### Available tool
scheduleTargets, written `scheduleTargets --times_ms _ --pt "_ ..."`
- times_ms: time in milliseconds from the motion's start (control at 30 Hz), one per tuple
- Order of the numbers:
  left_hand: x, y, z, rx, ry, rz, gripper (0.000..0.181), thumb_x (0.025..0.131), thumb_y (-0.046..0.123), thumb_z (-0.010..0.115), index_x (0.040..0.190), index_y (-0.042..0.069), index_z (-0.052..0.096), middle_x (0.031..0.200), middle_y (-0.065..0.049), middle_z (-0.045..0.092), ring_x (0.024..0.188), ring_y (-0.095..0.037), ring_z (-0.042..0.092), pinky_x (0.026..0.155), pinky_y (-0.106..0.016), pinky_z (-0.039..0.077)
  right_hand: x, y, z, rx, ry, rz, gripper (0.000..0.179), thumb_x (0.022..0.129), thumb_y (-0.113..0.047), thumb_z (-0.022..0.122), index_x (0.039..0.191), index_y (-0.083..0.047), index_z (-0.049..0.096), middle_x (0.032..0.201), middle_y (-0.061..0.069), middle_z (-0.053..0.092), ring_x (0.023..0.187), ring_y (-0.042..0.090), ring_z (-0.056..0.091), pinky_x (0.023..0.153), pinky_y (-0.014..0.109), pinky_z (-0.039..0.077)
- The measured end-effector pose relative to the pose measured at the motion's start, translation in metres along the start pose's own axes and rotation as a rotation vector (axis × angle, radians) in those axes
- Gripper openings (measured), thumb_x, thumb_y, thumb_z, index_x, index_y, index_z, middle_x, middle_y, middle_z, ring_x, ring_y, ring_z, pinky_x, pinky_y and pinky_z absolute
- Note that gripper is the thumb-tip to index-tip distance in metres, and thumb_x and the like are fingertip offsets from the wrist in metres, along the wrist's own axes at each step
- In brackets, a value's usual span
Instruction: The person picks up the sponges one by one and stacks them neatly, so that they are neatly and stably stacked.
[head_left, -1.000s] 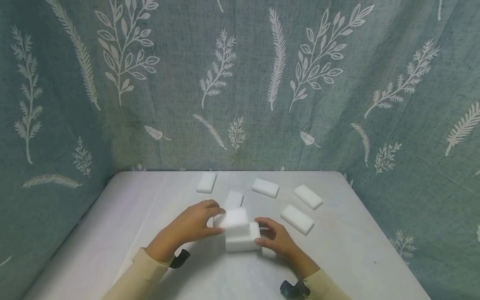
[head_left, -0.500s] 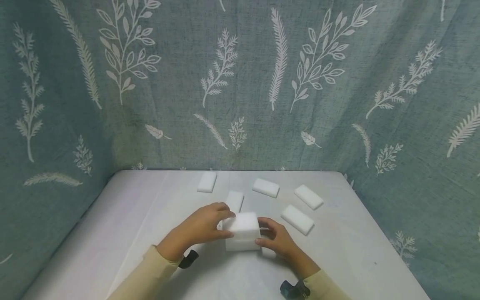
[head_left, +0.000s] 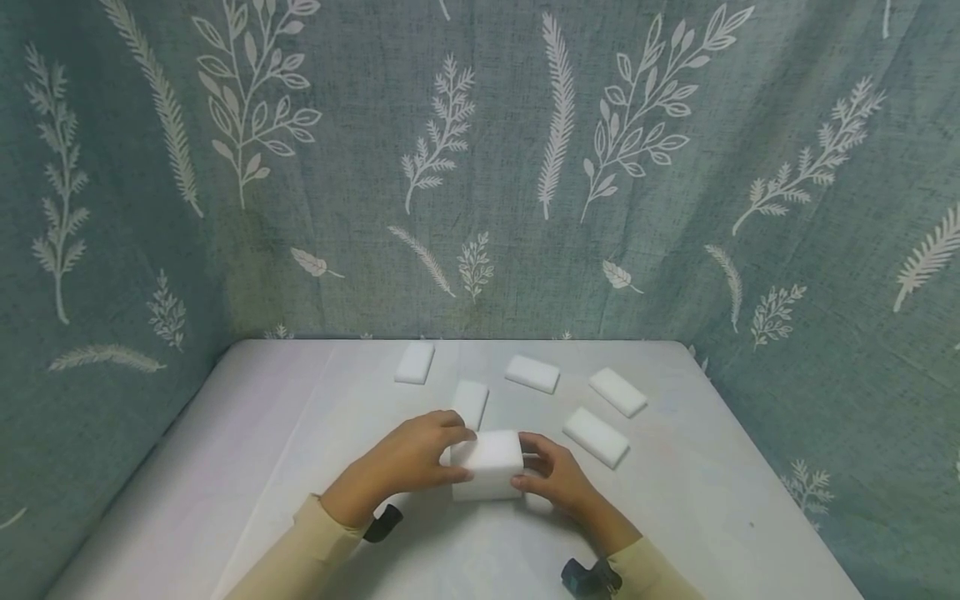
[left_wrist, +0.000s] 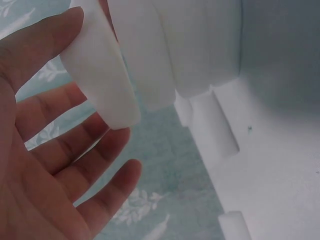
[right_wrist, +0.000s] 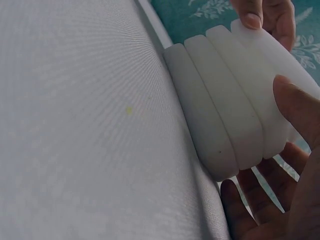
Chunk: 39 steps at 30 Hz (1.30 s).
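A stack of several white sponges (right_wrist: 215,110) with rounded edges stands at the middle of the table, its layers lying flat on one another. My left hand (head_left: 412,457) pinches the top sponge (left_wrist: 100,70) at its left end, thumb on the near side and fingers on the far side. In the left wrist view this sponge tilts a little away from the layer below. At the stack's right end is my right hand (head_left: 558,473), its thumb (right_wrist: 295,102) on the near face and its fingers curled behind. The left fingertips also show at the top of the right wrist view.
Behind the stack a loose sponge (head_left: 470,402) lies flat, with another sponge (head_left: 414,364) farther back to the left. More sponges (head_left: 596,437) lie to the right and at the back of the white table (head_left: 720,500). A leaf-patterned green curtain (head_left: 487,167) surrounds it.
My left hand has moved right and slightly down, bringing the top sponge from overhanging the stack's left side to nearly in line above it. My right hand has stayed at the stack's right end.
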<state>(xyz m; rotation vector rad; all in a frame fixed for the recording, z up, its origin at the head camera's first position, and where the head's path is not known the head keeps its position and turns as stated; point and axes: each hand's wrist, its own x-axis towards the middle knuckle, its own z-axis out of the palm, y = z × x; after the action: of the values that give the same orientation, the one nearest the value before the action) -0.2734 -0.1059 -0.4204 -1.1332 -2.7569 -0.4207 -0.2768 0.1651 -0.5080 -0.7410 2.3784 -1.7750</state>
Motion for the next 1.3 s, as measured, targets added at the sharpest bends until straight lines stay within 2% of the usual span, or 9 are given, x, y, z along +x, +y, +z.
scheduleTargets --times_ms 67,300,367,533,767,867,1100,1300 --pt "0.001 0.0 0.0 -0.001 0.001 0.0 0.05 0.08 0.047 0.077 0.117 0.014 0.069 0.108 0.003 0.061 0.097 -0.012 0.058 0.084 -0.034 0.051 0.0 -0.001 -0.001 -0.002 -0.002 -0.005 0.063 0.082 -0.017 0.079 0.136 -0.003 0.051 0.132 0.014 0.055 0.124 0.032 0.051 0.102 0.037 0.042" --pt "0.0 0.0 0.002 -0.009 0.002 0.011 0.05 0.079 0.045 0.078 0.116 0.013 0.069 0.107 0.003 0.061 0.096 -0.013 0.058 0.084 -0.034 0.051 -0.006 -0.038 -0.002 -0.002 -0.022 0.024 0.063 0.082 -0.008 0.077 0.135 0.007 0.048 0.131 0.024 0.054 0.12 0.042 0.052 0.101 0.048 0.042" --pt "-0.001 -0.001 0.004 -0.009 0.008 0.016 0.049 0.079 0.045 0.078 0.116 0.013 0.069 0.107 0.003 0.061 0.096 -0.013 0.058 0.084 -0.034 0.051 -0.005 -0.039 -0.002 -0.004 -0.026 0.038 0.064 0.082 -0.009 0.077 0.136 0.006 0.048 0.131 0.024 0.053 0.121 0.042 0.051 0.101 0.048 0.041" --pt "-0.001 -0.002 0.004 -0.007 0.016 0.021 0.049 0.079 0.045 0.078 0.115 0.013 0.069 0.107 0.003 0.06 0.096 -0.012 0.058 0.084 -0.033 0.051 -0.003 -0.036 -0.003 0.006 -0.04 0.033 0.064 0.081 -0.009 0.077 0.136 0.007 0.047 0.131 0.025 0.053 0.12 0.044 0.051 0.102 0.051 0.04" --pt "-0.002 0.0 0.005 -0.021 0.007 -0.01 0.05 0.078 0.045 0.079 0.116 0.014 0.069 0.11 0.003 0.061 0.1 -0.013 0.058 0.086 -0.035 0.051 0.002 -0.002 0.0 -0.002 -0.002 0.049 0.067 0.08 -0.013 0.079 0.138 -0.002 0.048 0.134 0.018 0.054 0.122 0.036 0.052 0.102 0.043 0.041" --pt "-0.003 0.001 0.007 -0.026 -0.008 -0.017 0.05 0.078 0.045 0.079 0.117 0.015 0.069 0.111 0.003 0.06 0.101 -0.013 0.058 0.087 -0.035 0.051 0.001 0.003 0.0 0.015 -0.004 0.044 0.068 0.08 -0.015 0.08 0.138 -0.003 0.048 0.134 0.016 0.054 0.122 0.033 0.053 0.102 0.04 0.042" --pt "-0.002 0.0 0.005 -0.038 -0.002 0.005 0.052 0.077 0.049 0.078 0.116 0.016 0.069 0.11 0.005 0.059 0.098 -0.011 0.057 0.085 -0.034 0.051 0.001 0.003 0.0 0.06 -0.013 -0.004 0.069 0.081 -0.011 0.079 0.141 -0.006 0.046 0.137 0.016 0.051 0.125 0.034 0.05 0.102 0.04 0.042" --pt "0.001 -0.016 0.008 -0.166 0.03 0.009 0.057 0.086 0.064 0.06 0.118 0.017 0.068 0.112 0.007 0.06 0.102 -0.01 0.058 0.087 -0.037 0.05 -0.001 -0.013 -0.001 0.036 -0.013 -0.012 0.066 0.08 -0.008 0.079 0.138 0.001 0.047 0.134 0.018 0.053 0.125 0.036 0.049 0.103 0.045 0.04"
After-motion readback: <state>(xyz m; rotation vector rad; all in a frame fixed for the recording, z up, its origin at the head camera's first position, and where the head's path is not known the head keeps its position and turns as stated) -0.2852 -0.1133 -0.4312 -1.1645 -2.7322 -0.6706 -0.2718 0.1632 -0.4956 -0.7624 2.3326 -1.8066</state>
